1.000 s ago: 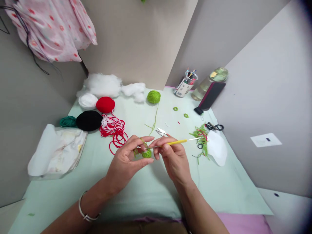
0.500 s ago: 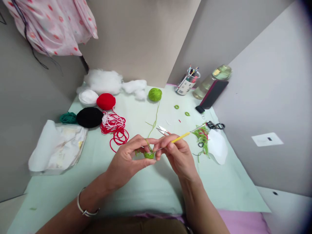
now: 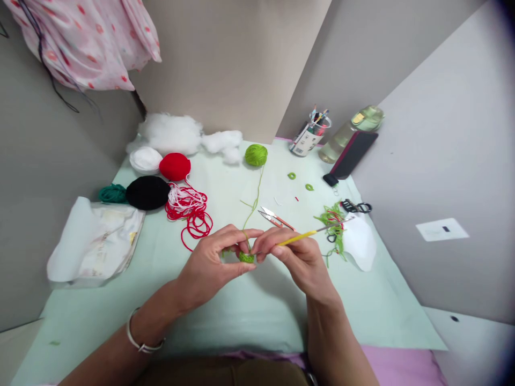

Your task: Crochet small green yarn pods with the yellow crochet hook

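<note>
My left hand (image 3: 213, 262) pinches a small green crocheted piece (image 3: 245, 257) between thumb and fingers, low over the pale green table cover (image 3: 225, 321). My right hand (image 3: 295, 256) is closed on a yellow-handled crochet hook (image 3: 306, 234), whose tip meets the piece and whose metal tail points right. A green strand (image 3: 255, 199) runs from the piece up to a light green yarn ball (image 3: 256, 155) at the back. Small thread snips (image 3: 273, 217) lie just beyond my fingers.
Red (image 3: 174, 166), black (image 3: 147, 192), white (image 3: 145, 159) and teal (image 3: 112, 193) yarn balls, loose red-and-white yarn (image 3: 189, 212) and white stuffing (image 3: 171, 134) lie at the left back. A plastic bag (image 3: 94, 241) lies left. Yarn scraps (image 3: 333, 225), black scissors (image 3: 356, 207), pen cup (image 3: 309, 136), bottle (image 3: 350, 134) and phone (image 3: 354, 155) lie right.
My right hand has slid closer to the left, pushing the hook into the green piece. The hook's tail swung up, then back down. My left hand keeps its pinch.
</note>
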Available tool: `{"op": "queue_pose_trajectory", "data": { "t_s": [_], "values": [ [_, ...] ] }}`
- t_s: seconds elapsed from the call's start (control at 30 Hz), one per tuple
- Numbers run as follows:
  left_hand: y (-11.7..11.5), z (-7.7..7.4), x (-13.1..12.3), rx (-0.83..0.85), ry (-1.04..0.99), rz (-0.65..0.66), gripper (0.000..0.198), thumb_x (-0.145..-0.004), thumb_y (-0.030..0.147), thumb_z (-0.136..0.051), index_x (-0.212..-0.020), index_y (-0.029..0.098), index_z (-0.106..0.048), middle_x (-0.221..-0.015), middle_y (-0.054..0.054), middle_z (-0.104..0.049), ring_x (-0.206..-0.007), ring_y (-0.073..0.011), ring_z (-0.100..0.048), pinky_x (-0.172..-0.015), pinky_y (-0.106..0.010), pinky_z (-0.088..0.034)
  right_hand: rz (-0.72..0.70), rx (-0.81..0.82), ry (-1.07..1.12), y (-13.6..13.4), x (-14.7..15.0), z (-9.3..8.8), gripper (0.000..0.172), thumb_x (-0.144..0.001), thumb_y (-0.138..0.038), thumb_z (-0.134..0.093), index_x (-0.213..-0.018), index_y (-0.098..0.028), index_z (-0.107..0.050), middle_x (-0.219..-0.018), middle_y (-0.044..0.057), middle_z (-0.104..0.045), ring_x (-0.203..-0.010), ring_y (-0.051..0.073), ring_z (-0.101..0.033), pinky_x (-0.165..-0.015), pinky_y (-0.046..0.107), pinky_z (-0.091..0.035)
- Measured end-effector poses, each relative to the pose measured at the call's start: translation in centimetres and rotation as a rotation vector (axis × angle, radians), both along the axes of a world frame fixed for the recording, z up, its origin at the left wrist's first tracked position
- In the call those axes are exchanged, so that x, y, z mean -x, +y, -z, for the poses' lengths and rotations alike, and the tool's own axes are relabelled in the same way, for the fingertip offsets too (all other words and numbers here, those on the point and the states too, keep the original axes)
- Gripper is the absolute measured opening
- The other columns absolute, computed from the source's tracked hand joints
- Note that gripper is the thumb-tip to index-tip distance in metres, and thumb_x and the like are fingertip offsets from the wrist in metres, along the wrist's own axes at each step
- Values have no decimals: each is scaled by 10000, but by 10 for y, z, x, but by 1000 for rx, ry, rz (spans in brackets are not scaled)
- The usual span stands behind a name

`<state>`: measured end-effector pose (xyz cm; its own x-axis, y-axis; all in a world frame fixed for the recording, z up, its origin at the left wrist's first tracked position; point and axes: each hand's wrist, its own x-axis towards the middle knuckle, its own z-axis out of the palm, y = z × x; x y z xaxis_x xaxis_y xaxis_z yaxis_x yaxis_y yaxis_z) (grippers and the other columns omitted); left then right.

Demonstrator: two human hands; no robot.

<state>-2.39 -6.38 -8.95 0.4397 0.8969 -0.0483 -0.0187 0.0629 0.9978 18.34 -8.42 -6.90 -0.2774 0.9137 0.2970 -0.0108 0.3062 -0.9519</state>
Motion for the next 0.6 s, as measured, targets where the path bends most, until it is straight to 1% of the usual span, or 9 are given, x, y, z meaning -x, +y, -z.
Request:
{"op": "queue_pose_trajectory", "data": {
  "t_s": [0.1, 0.17, 0.23, 0.3, 0.37, 0.43, 0.47, 0.53, 0.6],
  "values": [
    [0, 3, -3, -13, 35, -11, 484, -745, 111, -839, -1176, 332, -856, -860, 13, -644, -834, -156, -637, -850, -291, -560, -11, -68, -128, -1, -1, 1, 176, -1081, -235, -580, -1003, -223, -737, -880, 36, -751, -888, 181, -744, -834, 342, -628],
    [1, 6, -6, -19, 48, -61, 443, -742, 144, -849, -1157, 299, -863, -838, 8, -646, -814, -159, -633, -809, -291, -558, 10, -189, -248, -3, 2, 2, 144, -1074, -189, -577, -1055, -225, -715, -921, 47, -761, -915, 182, -749, -847, 345, -633],
    [2, 8, -8, -1, 40, -134, 437, -719, 176, -873, -1146, 268, -865, -828, 6, -651, -803, -160, -628, -780, -286, -552, 47, -335, -392, -4, 7, 4, 169, -1071, -146, -552, -1098, -228, -697, -980, 67, -774, -935, 180, -750, -813, 322, -633],
    [4, 9, -8, 64, 2, -188, 468, -699, 199, -890, -1164, 245, -854, -842, 3, -659, -801, -157, -633, -753, -275, -553, 124, -479, -511, -6, 12, 6, 204, -1070, -120, -522, -1109, -230, -690, -1025, 88, -786, -919, 178, -745, -750, 295, -624],
    [5, 6, -9, 168, -58, -204, 516, -698, 220, -895, -1209, 226, -827, -853, 7, -659, -782, -151, -642, -709, -260, -561, 218, -602, -586, -7, 18, 8, 205, -1066, -118, -524, -1114, -229, -690, -1039, 100, -796, -884, 179, -742, -712, 288, -619],
    [4, 3, -10, 249, -108, -214, 563, -690, 236, -907, -1242, 209, -799, -846, 16, -650, -753, -144, -648, -673, -247, -568, 283, -694, -646, -8, 21, 9, 188, -1057, -121, -549, -1125, -222, -692, -1036, 104, -806, -876, 185, -743, -716, 296, -629],
    [4, 1, -11, 262, -121, -229, 576, -684, 234, -910, -1246, 204, -790, -839, 20, -648, -750, -142, -652, -681, -246, -577, 299, -730, -674, -8, 22, 10, 186, -1050, -115, -561, -1128, -217, -695, -1040, 104, -810, -892, 188, -748, -733, 299, -638],
    [1, 0, -12, 233, -119, -279, 564, -682, 214, -903, -1234, 207, -789, -827, 26, -648, -764, -144, -661, -722, -250, -594, 328, -798, -716, -9, 24, 11, 192, -1031, -95, -584, -1134, -207, -701, -1052, 104, -815, -942, 193, -758, -777, 303, -651],
    [-1, 1, -11, 145, -88, -338, 508, -693, 186, -880, -1193, 229, -805, -831, 25, -659, -783, -145, -665, -769, -260, -600, 343, -827, -738, -11, 25, 12, 209, -1021, -82, -594, -1153, -198, -708, -1071, 110, -814, -1006, 200, -760, -817, 305, -655]
  ]
}}
